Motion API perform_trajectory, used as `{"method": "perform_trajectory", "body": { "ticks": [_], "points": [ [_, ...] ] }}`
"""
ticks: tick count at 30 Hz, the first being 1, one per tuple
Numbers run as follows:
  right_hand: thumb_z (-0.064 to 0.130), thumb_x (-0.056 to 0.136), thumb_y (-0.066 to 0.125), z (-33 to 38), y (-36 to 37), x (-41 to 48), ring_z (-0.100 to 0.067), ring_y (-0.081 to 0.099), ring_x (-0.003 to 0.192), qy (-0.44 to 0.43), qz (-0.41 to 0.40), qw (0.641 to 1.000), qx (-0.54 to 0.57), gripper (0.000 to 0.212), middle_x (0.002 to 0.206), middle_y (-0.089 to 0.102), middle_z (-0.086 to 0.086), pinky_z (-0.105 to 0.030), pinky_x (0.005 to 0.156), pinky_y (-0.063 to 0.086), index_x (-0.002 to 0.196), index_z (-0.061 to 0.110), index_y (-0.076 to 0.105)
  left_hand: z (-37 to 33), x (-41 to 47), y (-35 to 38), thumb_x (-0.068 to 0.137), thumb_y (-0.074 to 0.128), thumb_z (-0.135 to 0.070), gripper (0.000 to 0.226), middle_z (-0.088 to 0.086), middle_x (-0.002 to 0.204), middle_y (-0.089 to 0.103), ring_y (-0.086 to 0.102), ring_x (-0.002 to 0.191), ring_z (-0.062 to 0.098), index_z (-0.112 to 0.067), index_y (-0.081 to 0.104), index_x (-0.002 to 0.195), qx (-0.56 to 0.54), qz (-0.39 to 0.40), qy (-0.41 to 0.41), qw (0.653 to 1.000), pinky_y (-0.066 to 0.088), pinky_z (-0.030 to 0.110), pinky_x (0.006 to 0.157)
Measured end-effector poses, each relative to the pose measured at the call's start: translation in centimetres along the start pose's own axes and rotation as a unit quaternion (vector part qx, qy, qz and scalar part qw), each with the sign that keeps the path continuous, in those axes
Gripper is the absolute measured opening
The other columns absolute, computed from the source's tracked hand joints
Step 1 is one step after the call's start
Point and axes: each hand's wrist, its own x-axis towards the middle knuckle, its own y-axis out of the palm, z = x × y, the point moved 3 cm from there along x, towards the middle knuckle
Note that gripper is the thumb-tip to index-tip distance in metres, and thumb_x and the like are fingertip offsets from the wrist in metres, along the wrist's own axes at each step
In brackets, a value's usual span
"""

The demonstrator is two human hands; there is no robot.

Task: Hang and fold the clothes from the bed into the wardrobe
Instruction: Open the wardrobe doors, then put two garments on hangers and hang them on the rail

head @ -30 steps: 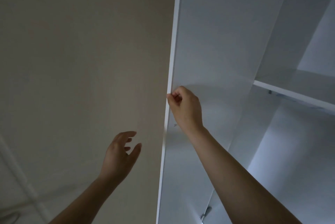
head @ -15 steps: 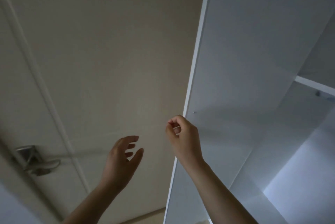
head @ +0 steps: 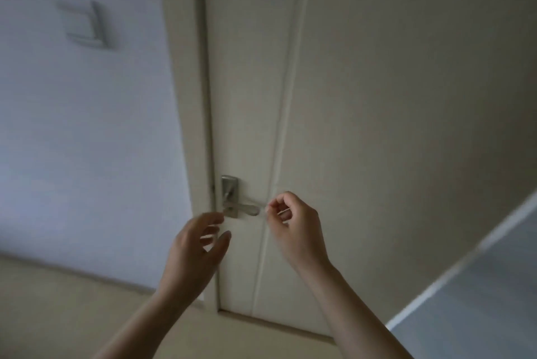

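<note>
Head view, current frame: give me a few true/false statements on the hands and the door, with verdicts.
1. The door handle is a metal lever. True.
2. The left hand grips the door handle. False: its fingers are loosely spread and curl round nothing.
3. The right hand has curled fingers and holds nothing. True.
4. The light switch is right of the door. False: it is left of it.

Head cam faces door point(head: 392, 97) close-up; slightly tilted.
</note>
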Motion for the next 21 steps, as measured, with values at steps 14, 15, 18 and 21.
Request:
{"method": "perform_trajectory", "body": {
  "ticks": [14,15,18,21],
  "points": [
    [0.025,0.090,0.059,10.1,27.0,-0.7,-0.004,0.060,0.069,-0.065,0.250,0.965,0.049,0.010,0.071,0.062,0.013,-0.023,0.061,0.052,0.080,0.027,0.057,13.9,-2.6,-21.1,0.085,0.069,-0.015,0.027,-0.003,0.105,0.065,0.064,0.093,0.009,-0.020,0.063,0.111,0.055,-0.182,-0.145,0.971,0.055,0.028,0.080],
    [0.025,0.090,0.059,10.6,28.4,-0.7,-0.004,0.060,0.069,-0.072,0.265,0.960,0.053,0.009,0.072,0.062,0.013,-0.025,0.062,0.053,0.081,0.026,0.057,14.5,-2.8,-22.0,0.085,0.069,-0.017,0.028,-0.004,0.106,0.065,0.064,0.092,0.009,-0.021,0.062,0.111,0.063,-0.194,-0.154,0.967,0.055,0.029,0.080],
    [0.025,0.091,0.059,12.1,32.5,-0.3,-0.005,0.061,0.070,-0.092,0.312,0.943,0.068,0.007,0.075,0.063,0.011,-0.028,0.065,0.055,0.084,0.023,0.060,16.3,-3.0,-24.7,0.085,0.069,-0.021,0.029,-0.006,0.107,0.064,0.064,0.090,0.009,-0.023,0.061,0.113,0.096,-0.223,-0.171,0.955,0.057,0.029,0.078],
    [0.027,0.091,0.059,13.7,36.5,0.5,-0.005,0.062,0.072,-0.118,0.353,0.924,0.087,0.006,0.079,0.064,0.010,-0.028,0.067,0.056,0.087,0.022,0.060,17.6,-2.6,-27.3,0.084,0.069,-0.020,0.030,-0.006,0.107,0.064,0.064,0.090,0.007,-0.023,0.060,0.112,0.117,-0.264,-0.191,0.938,0.057,0.029,0.077]
  ]
}}
